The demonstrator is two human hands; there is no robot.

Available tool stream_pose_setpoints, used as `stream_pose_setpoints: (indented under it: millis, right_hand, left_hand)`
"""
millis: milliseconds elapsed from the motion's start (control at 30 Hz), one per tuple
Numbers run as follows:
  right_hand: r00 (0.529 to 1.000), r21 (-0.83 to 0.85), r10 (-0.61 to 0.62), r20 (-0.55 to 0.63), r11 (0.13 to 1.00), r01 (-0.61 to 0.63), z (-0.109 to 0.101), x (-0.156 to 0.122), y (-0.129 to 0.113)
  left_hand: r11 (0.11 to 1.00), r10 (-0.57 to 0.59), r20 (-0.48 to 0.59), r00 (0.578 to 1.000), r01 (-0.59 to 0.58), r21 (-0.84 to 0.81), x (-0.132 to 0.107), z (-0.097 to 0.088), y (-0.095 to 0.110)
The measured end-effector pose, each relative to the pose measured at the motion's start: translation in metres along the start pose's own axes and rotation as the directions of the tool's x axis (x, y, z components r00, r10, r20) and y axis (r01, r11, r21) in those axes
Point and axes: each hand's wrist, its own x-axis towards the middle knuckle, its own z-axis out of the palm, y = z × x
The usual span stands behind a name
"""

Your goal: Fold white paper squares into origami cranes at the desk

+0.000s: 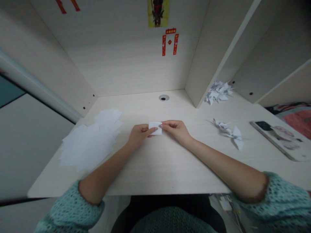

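A small folded piece of white paper (155, 132) is held between my two hands over the middle of the desk. My left hand (141, 133) grips its left side, thumb on top and fingers behind. My right hand (176, 129) pinches the upper right edge between thumb and forefinger. To the left lies a spread pile of white paper sheets (93, 140). On the right, a few folded white paper pieces (228, 132) with pointed ends lie together on the desk.
A larger heap of folded white paper (218, 92) sits at the back right beside the upright panel (206, 61). A phone (282, 139) lies at the far right. Behind the hands is a round cable hole (164, 97). Red paper decorations (170, 42) are on the back wall.
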Motion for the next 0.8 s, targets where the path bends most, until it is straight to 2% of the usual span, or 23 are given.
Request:
stream_pose_setpoints:
  millis: [533,800]
  right_hand:
    - [0.998,0.064,0.064,-0.002,0.996,-0.064,0.0010,-0.0007,-0.0027]
    - [1.000,0.043,0.012,0.025,0.999,-0.013,0.0015,-0.0007,-0.0025]
  left_hand:
    - [0.999,-0.015,0.035,0.999,0.017,-0.049,-0.0007,0.0004,0.0006]
    - [1.000,0.014,0.033,0.999,-0.013,-0.027,-0.0008,0.0012,-0.0015]
